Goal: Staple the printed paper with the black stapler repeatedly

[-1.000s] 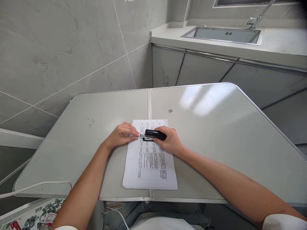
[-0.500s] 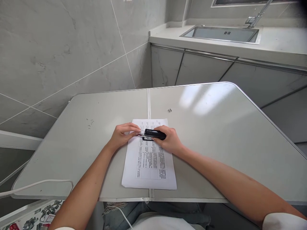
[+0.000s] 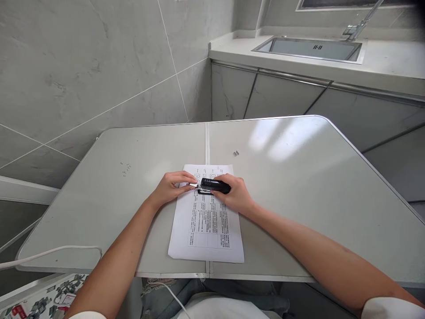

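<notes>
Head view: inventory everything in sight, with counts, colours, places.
Folding table: 1, pale grey, centre
Rectangular printed paper: uncounted, white, on table
Glossy black stapler: 1, black, over paper
Short metal strips: 2, silver, beyond paper
Loose metal staples: several, dark, table's left
Thin cable: count unclear, white, lower left, lap
Patterned surface: 1, white-grey-red, lower left
Rectangular steel sink: 1, silver, upper right
Chrome faucet: 1, silver, behind sink
White countertop: 1, white, around sink
Marbled cabinets: several, grey, below countertop
Tiled wall: 1, grey, upper left
White shirt: 1, white, bottom edge
Denim jeans: 1 pair, blue-grey, bottom
Left hand: 1, bare, at stapler's front
Right hand: 1, bare, gripping stapler
</notes>
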A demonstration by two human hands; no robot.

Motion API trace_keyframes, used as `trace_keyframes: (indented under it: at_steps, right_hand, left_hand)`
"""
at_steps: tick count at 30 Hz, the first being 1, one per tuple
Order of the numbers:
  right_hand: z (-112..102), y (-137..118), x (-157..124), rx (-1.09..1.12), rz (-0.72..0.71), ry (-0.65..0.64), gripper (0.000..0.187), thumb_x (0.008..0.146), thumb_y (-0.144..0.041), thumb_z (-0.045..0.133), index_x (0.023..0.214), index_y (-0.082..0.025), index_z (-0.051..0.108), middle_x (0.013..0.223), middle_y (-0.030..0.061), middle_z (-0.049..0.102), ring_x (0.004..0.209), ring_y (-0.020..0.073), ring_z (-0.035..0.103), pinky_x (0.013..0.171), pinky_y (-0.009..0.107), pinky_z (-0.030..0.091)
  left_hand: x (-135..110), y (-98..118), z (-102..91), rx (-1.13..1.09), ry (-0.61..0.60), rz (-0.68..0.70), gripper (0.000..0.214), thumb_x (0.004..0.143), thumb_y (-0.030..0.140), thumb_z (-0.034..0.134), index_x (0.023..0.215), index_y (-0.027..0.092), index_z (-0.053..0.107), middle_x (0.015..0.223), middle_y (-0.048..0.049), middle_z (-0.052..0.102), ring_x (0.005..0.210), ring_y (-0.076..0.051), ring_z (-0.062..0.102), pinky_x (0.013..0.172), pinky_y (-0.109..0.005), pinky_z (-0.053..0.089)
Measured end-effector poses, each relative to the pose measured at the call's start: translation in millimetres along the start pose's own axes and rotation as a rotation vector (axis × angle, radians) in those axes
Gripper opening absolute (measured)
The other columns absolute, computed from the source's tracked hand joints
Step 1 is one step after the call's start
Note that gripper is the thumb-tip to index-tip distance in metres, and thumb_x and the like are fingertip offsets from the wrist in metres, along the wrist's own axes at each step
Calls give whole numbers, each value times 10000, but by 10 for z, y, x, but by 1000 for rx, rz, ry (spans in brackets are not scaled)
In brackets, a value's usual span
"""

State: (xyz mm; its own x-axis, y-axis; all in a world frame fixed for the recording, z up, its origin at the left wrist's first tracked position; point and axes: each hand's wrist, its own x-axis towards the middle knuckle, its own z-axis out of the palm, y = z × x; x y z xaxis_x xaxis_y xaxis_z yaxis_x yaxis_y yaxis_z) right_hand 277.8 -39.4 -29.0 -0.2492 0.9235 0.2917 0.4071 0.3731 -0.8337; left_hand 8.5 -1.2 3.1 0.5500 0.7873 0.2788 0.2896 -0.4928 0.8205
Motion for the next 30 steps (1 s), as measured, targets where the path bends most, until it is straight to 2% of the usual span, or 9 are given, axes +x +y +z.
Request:
trace_keyframes:
  at_steps: [10,21,26,30]
  right_hand:
    - [-2,-6,2,11,1,1,216,814,-208,756,1018,-253,702,938,22,751,843,206,700,760,347,550]
    - [8,-1,4,-7,18,6,226,791,-206,771,1000,-254,700,912,17,748,825,205,695,752,346,543]
    - [-1,-17,7,10,15,-1,221,792,-192,766,994,-256,699,911,13,745,828,202,691,755,344,538]
    - [-5,-35,10,16,23,4,213,799,-180,763,992,-254,711,917,10,748,837,195,693,760,338,540]
  left_hand:
    - [7,-38,1,123,-36,95,88,883,326,776,947,294,828,937,-70,789,811,-205,676,775,-412,581]
    - [2,-35,42,163,-19,41,87,891,310,761,945,275,820,965,-63,795,824,-198,718,777,-369,528]
    - [-1,-62,-2,241,-88,92,101,913,316,732,963,299,819,988,-53,799,858,-204,721,853,-402,523]
    - [-24,-101,-179,275,-192,111,168,939,287,692,1048,322,813,1065,-50,795,914,-209,717,889,-410,509]
